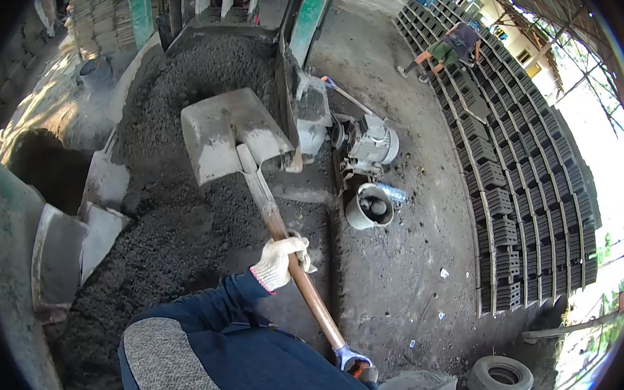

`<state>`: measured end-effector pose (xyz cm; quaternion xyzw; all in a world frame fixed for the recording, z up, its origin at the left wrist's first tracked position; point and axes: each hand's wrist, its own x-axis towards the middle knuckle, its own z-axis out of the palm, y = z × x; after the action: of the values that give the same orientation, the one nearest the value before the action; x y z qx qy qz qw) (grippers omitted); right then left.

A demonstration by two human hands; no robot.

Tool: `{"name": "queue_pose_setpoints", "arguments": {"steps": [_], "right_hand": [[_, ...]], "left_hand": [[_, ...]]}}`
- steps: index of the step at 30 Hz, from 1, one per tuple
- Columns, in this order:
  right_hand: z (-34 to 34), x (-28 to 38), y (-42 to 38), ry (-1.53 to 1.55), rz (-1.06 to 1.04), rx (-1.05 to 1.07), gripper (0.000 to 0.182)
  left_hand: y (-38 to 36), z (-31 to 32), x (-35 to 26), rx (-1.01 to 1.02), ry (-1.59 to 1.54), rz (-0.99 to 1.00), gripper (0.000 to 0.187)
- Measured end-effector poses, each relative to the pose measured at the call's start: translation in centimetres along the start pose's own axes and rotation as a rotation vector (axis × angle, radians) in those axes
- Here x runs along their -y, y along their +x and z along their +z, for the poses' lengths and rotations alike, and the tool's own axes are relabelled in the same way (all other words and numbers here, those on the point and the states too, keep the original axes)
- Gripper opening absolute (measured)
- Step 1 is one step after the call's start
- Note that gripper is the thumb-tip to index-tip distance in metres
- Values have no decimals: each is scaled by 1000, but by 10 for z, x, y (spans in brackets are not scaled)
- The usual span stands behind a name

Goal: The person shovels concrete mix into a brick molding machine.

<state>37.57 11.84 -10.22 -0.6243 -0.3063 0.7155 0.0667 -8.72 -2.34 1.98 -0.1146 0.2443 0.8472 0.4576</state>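
My left hand (279, 262), in a white knitted glove, is wrapped round the middle of a shovel's wooden shaft (309, 295). At the shaft's lower end, my right hand (367, 373) is closed on the purple and orange handle, partly hidden. The shovel's wide metal blade (233, 133) is raised over dark, crumbly material (174, 222) and has grey residue on its surface. More of this material fills the metal trough (284, 86) beyond the blade.
A motor (372, 140) and a bucket (361, 216) stand right of the trough. Racks of dark tiles (502, 178) line the right side, where another person (449, 47) bends over. A tire (500, 382) lies at lower right. An open pit (49, 172) is at left.
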Motion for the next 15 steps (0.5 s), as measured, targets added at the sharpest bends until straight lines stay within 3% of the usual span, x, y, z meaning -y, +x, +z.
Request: {"name": "queue_pose_setpoints", "arguments": {"steps": [7, 10, 11, 13, 15], "right_hand": [[-93, -48, -76, 83, 55, 63, 16], [-112, -57, -97, 102, 35, 72, 16], [-116, -57, -102, 110, 23, 73, 16], [-125, -56, -111, 129, -4, 68, 15], [-130, -56, -118, 150, -27, 56, 15]], "left_hand": [[-72, -23, 117, -107, 78, -146, 7], [-91, -8, 117, -27, 97, -130, 9], [-89, 1, 108, -86, 132, -139, 12], [-54, -22, 98, 59, 118, -70, 10], [-37, -26, 90, 64, 20, -85, 11]]}}
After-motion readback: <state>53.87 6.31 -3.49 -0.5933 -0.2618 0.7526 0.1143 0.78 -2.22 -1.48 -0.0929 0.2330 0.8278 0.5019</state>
